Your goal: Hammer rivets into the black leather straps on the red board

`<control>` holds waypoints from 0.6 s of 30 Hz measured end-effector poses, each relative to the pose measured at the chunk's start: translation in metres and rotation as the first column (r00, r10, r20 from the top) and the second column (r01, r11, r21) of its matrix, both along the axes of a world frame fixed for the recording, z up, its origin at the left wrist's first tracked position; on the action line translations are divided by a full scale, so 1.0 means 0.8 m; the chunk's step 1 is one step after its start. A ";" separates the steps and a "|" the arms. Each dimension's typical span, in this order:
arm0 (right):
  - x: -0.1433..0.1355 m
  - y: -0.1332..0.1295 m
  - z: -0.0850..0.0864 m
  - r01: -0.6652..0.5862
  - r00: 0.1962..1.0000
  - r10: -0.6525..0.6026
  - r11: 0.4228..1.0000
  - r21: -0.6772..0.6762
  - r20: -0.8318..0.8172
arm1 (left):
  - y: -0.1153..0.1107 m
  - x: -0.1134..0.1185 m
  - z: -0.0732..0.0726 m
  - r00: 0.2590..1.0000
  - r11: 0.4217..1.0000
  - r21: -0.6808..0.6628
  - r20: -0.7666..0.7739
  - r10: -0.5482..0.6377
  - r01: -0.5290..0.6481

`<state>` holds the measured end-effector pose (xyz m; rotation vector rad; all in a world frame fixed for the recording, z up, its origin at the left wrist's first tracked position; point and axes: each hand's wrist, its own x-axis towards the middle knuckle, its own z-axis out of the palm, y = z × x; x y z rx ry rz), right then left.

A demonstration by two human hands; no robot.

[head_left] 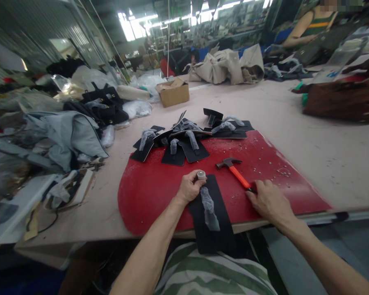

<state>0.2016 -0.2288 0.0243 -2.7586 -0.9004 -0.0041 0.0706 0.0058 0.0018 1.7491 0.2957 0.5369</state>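
On the mat (147,192), the left hand (190,186) pinches a small white cylinder (201,175) at the far end of a panel (224,215), which juts over the mat's near edge and bears a plastic-wrapped strip (209,209). The right hand (270,200) grips the handle end of a hammer (239,175) above the mat's right part. More panels (175,159) lie heaped along the mat's far edge.

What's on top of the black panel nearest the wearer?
Cloudy plastic wrapping lies along the black panel; at its far end the left hand holds a pale cylinder. What the plastic encloses and the panel beneath are hidden.
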 end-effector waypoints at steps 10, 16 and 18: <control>-0.038 0.024 0.068 0.336 0.504 0.207 0.847 0.411 -0.838 | 0.000 -0.006 0.001 0.999 0.997 0.064 0.039 -0.038 0.035; -0.051 0.018 0.078 -0.200 0.966 0.239 0.936 0.290 -0.104 | 0.000 -0.007 0.000 0.998 0.992 0.120 0.042 -0.035 0.030; -0.047 0.015 0.095 -0.280 0.956 0.289 0.951 0.133 -0.052 | 0.001 -0.007 -0.001 0.999 0.990 0.138 0.044 -0.030 0.023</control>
